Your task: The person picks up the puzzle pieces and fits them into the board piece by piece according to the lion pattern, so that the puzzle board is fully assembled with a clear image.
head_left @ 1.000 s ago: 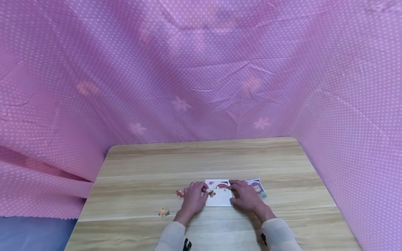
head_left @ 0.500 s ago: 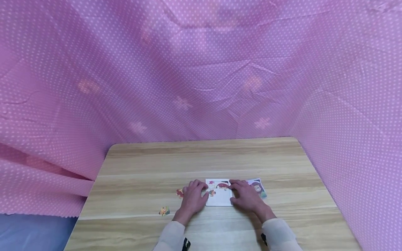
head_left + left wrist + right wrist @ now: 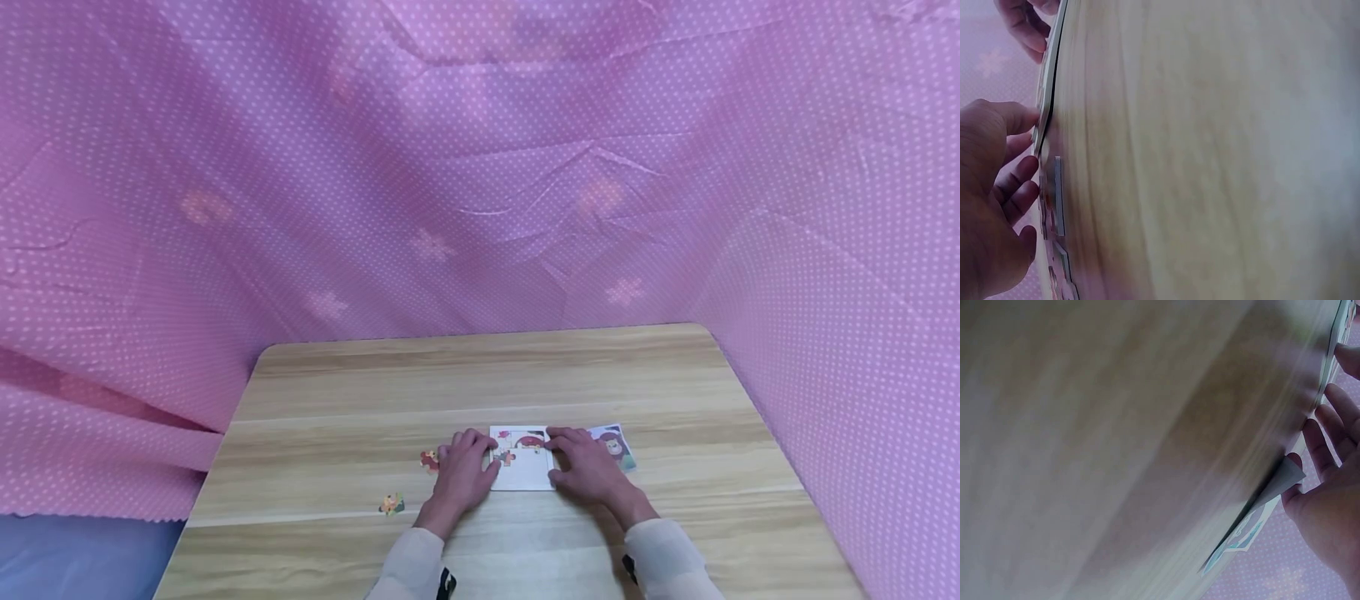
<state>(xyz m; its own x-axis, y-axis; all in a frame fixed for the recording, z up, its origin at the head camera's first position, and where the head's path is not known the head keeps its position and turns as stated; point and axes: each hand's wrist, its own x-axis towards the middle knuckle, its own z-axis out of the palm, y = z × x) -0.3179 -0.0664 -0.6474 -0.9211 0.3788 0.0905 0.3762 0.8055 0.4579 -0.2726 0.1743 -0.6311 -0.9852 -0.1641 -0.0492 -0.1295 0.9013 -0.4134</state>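
Both hands are on the white puzzle board point(image 3: 529, 475), one at each side!
Head view: left hand point(image 3: 462, 472) and right hand point(image 3: 588, 469) touch its edges, fingers loosely bent, on the wooden table point(image 3: 480, 383); picture card point(image 3: 615, 447) by the right. Left wrist: thumb meets the board, fingers slack and ungripping. Right wrist: fingers spread, relaxed, the card's lifted corner beside them.

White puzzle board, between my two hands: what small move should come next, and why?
Probably move the left hand off the board to pick up the loose piece just beside that hand. The board's lower part looks bare white, so pieces seem still missing, and the right hand at its right edge could steady it.
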